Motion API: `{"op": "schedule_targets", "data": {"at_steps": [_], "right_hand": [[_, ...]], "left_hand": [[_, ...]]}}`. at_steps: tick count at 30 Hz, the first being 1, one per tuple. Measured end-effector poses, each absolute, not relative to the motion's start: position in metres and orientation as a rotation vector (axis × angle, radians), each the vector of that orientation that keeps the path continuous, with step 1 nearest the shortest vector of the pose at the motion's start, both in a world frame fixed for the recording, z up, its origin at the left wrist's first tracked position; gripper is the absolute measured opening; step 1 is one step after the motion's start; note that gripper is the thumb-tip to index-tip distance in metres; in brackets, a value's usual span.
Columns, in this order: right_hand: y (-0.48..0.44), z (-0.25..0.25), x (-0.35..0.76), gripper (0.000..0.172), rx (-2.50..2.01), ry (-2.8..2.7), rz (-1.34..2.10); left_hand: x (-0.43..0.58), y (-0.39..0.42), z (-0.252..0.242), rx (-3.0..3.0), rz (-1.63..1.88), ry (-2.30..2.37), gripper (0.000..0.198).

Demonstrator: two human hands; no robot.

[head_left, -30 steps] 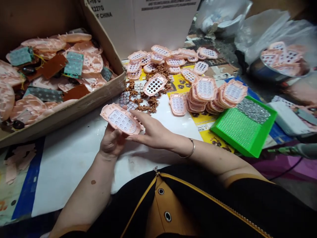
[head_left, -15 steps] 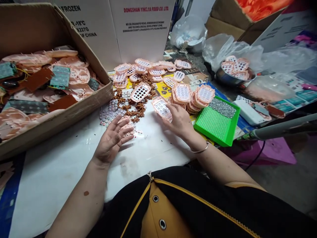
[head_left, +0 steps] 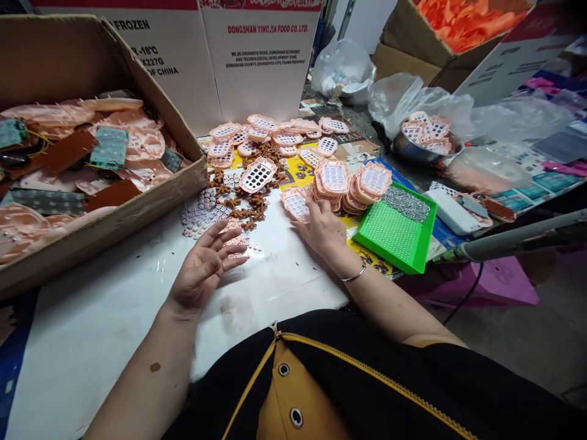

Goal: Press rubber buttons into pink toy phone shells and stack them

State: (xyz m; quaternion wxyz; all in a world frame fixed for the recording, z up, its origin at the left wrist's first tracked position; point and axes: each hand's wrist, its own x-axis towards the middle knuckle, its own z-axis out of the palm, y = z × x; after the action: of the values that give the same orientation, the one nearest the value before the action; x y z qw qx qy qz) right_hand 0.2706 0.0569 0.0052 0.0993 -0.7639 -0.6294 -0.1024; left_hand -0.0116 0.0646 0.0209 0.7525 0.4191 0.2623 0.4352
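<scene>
My right hand has its fingers closed at the right edge of a pink plastic keypad panel with white keys in it. The panel lies nearly flat on the table, just left of stacked panels of the same kind. With palm turned up and fingers spread, my left hand holds nothing. Small white keys and pinkish key pieces lie beyond its fingertips. Past them are brown rubbery pieces and a panel with empty holes resting on top.
At left, a cardboard box holds pink shells and circuit boards. More panels lie along the back. On the right stand a green tray with screws, and a metal bowl with panels. A big white carton stands behind.
My right hand has lowered the keypad panel onto the table beside the stacks. My left hand stays about where it was, still spread. The view has shifted slightly.
</scene>
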Motion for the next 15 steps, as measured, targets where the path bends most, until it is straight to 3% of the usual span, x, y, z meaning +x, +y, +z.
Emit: {"op": "schedule_targets", "data": {"at_steps": [4,12,15], "right_hand": [[0.053,0.009,0.27,0.037,-2.106,-2.044,-0.367],[0.052,0.02,0.275,0.029,-1.886,-2.306,-0.337],[0.046,0.003,0.287,0.023,-1.674,-2.318,-0.393]], "left_hand": [[-0.013,0.065,0.02,0.896,0.959,0.596,0.065],[-0.012,0.064,0.017,0.834,0.993,0.576,0.068],[-0.009,0.057,0.015,0.757,0.994,0.55,0.069]]}}
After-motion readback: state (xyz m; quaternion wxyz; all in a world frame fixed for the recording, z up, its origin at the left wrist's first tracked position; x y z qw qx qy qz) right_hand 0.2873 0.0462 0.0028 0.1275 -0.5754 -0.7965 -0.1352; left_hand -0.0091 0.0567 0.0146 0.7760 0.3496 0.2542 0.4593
